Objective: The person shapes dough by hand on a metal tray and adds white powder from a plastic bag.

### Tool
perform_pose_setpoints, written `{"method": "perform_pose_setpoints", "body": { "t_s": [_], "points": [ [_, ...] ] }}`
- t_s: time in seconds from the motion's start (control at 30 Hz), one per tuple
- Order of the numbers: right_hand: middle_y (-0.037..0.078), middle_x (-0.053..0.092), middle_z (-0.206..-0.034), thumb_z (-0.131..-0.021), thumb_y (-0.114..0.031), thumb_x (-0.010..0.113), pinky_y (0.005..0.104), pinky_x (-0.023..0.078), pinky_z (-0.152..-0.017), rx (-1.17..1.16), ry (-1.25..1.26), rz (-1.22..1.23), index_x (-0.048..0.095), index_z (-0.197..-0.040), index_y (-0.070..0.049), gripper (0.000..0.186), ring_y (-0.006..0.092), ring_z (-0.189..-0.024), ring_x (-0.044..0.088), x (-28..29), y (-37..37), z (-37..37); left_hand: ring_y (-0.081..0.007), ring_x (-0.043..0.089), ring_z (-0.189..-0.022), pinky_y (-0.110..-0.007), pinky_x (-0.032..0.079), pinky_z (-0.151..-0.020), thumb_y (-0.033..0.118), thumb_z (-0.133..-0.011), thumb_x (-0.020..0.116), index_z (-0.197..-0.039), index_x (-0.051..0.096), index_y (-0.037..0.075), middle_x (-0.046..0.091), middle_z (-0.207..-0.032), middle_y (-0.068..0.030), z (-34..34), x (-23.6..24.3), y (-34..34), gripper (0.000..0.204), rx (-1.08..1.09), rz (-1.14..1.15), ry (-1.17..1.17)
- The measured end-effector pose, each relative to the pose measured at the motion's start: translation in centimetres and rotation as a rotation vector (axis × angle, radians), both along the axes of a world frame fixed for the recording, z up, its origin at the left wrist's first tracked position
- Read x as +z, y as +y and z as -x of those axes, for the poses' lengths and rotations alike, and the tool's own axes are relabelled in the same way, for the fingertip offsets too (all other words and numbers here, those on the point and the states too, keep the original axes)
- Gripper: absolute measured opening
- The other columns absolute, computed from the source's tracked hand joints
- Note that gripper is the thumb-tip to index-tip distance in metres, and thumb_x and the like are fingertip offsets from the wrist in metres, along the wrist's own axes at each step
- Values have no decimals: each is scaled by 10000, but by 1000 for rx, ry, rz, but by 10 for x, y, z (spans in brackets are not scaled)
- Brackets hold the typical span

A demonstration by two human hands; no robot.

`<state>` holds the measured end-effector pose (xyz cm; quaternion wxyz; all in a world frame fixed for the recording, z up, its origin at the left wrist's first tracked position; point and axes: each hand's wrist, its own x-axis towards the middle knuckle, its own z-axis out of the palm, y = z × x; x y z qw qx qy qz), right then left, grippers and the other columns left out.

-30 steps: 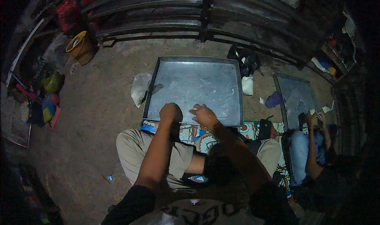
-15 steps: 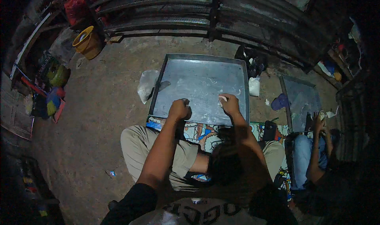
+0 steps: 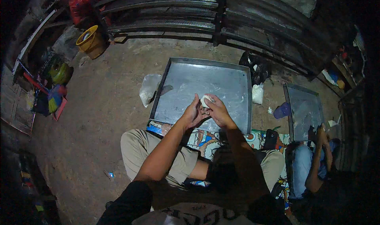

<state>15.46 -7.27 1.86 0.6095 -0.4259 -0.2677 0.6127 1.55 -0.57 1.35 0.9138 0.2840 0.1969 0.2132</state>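
The right hand (image 3: 219, 111) has a white lump (image 3: 206, 101) up over the tray (image 3: 186, 82). The lump looks round now, but it is not set down. How much is left to do to it, I can't tell. The right thumb and fingers bend in and grip it. The left hand (image 3: 192, 113) is part open, thumb up, with its fingers low beside the right ones; I can't tell if they touch the lump. White smears mark the tray. A clear bag (image 3: 147, 94) sits just left of it, and a white bag (image 3: 257, 94) just right. Farther right are a purple cup (image 3: 282, 111) and another person's hands (image 3: 322, 136).
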Motion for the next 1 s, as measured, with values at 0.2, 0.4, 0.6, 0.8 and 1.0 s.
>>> {"method": "perform_pose_setpoints", "body": {
  "t_s": [0.2,0.4,0.6,0.8,1.0],
  "points": [
    [156,666,-1024,-978,-331,539,375,509,-789,-140,-814,-38,565,-1244,-106,350,306,-866,648,-16,3,5,-222,574,-1041,-402,482,-959,549,-998,370,-1247,485,76,555,-1149,-109,-6,1,-2,546,72,28,50],
    [219,632,-1114,-878,-225,659,426,434,-937,-200,-1341,-83,542,-1278,-59,449,362,-1054,569,0,2,11,-237,553,-1167,-372,465,-1008,320,-1045,408,-1357,437,50,549,-1265,-122,-4,-9,2,414,182,-102,7],
    [127,650,-1080,-938,-188,633,298,545,-637,-170,-628,58,504,-1251,20,397,166,-815,656,-10,5,3,-249,585,-1141,-384,507,-952,259,-1045,420,-1384,423,10,570,-1257,-144,-4,11,1,421,111,-144,-8],
    [136,717,-952,-912,-349,644,343,516,-758,-166,-720,15,628,-1148,-30,397,236,-860,694,-17,8,-3,-218,612,-1069,-355,533,-912,182,-1033,452,-1366,456,6,586,-1216,-125,-5,8,-8,376,237,-221,51],
    [156,709,-992,-902,-383,621,372,516,-785,-227,-921,117,627,-1150,-65,404,306,-934,691,-2,8,16,-170,636,-975,-303,574,-798,160,-1018,488,-1332,501,4,611,-1165,-108,-1,-1,-6,351,327,-354,254]
  ]
}}
